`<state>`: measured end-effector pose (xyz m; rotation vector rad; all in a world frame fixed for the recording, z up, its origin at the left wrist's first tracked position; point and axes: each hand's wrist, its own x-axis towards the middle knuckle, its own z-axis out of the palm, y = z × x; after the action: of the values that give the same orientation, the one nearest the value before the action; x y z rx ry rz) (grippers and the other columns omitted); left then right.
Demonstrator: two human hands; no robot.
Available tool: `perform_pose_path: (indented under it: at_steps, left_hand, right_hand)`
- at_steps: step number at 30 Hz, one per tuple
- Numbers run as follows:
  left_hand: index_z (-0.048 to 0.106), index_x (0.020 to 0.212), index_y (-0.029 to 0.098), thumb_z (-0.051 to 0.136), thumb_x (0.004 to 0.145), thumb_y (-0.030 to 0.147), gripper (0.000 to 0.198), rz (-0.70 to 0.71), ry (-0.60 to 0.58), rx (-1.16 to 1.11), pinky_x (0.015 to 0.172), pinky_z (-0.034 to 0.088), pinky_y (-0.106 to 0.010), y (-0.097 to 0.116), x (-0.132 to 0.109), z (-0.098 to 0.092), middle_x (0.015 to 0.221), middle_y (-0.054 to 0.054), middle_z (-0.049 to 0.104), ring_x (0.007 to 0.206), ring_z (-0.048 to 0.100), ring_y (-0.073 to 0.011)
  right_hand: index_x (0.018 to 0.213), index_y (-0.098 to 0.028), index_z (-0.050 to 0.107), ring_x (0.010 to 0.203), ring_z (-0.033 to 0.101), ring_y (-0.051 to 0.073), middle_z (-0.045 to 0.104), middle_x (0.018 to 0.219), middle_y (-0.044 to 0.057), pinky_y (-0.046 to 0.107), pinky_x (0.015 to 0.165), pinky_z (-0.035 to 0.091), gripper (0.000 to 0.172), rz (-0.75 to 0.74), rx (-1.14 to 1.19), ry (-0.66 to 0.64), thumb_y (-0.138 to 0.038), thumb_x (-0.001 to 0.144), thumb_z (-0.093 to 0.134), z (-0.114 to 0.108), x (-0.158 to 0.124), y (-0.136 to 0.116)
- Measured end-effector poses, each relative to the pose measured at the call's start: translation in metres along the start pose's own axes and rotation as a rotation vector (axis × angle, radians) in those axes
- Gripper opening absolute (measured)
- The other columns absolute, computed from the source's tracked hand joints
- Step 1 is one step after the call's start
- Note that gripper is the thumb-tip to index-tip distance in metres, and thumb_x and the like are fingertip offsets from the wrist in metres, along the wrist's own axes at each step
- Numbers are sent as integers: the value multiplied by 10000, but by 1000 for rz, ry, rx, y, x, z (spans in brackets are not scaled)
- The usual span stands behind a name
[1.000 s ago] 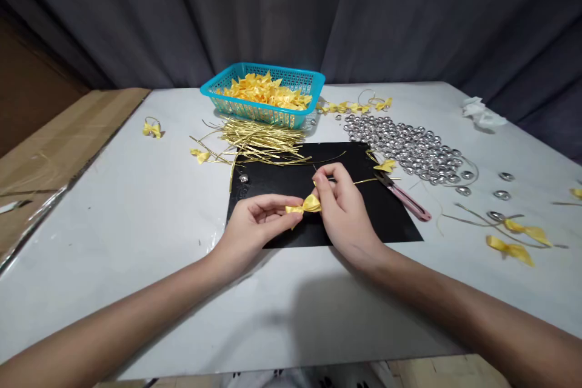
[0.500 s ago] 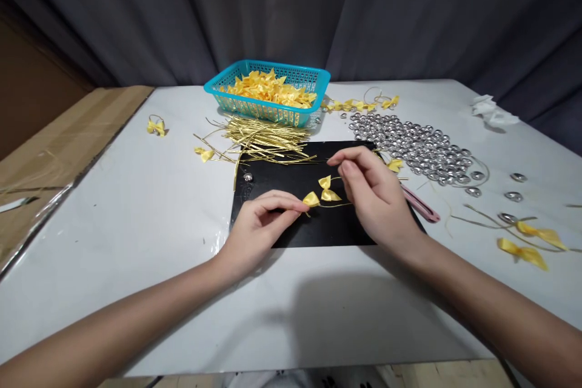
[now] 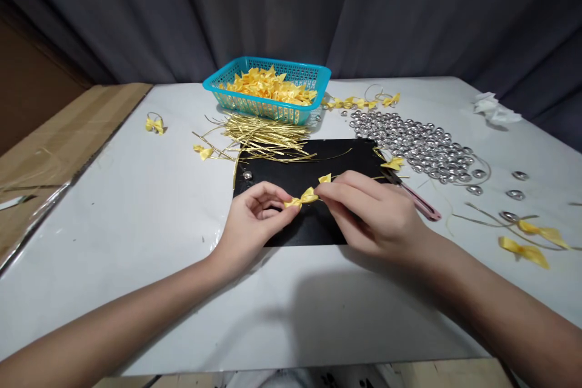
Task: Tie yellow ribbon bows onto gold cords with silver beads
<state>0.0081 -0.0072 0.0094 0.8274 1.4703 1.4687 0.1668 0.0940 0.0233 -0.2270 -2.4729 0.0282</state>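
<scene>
Bridging both hands (image 3: 253,219) (image 3: 379,218): yellow bow (image 3: 301,199)

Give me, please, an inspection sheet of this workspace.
Surface: white table, black mat before the person.
Job's things: yellow bow over the mat, pinched at both ends.
Clutter: teal basket of yellow ribbon pieces, gold wire ties, silver round pieces, pink-handled tool, loose bows.
Hands: left hand and right hand both pinch the bow.
Cables: nothing seen.
Surroundings: grey curtain behind, cardboard at left.
</scene>
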Motion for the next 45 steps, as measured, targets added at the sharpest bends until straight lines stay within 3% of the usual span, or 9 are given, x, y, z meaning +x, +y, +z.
perform_pose_path:
  at_steps: [6,21,45]
  left_hand:
    - [613,695,144,744,656,154,137,26,22,-12,571,451,-124,0,1,0,681,32,625,619,560,-52]
    - [631,647,151,757,622,173,130,24,40,16,577,476,-183,2,1,1,669,10,646,611,576,-89]
    - [630,649,158,744,632,167,116,16,30,14,579,467,-176,2,2,0,673,15,640,621,572,-85]
  right_hand:
    - [826,-161,555,522,414,101,490,626,-6,224,458,301,178,-56,11,-32,-27,800,440,2,-1,-2]
    - [831,-166,542,593,546,118,628,735,37,227,499,349,193,5,43,-91,-22,787,422,4,-5,-4]
    - [830,-168,535,603,564,122,641,749,46,229,500,365,162,15,39,-93,-55,834,419,3,-1,-5]
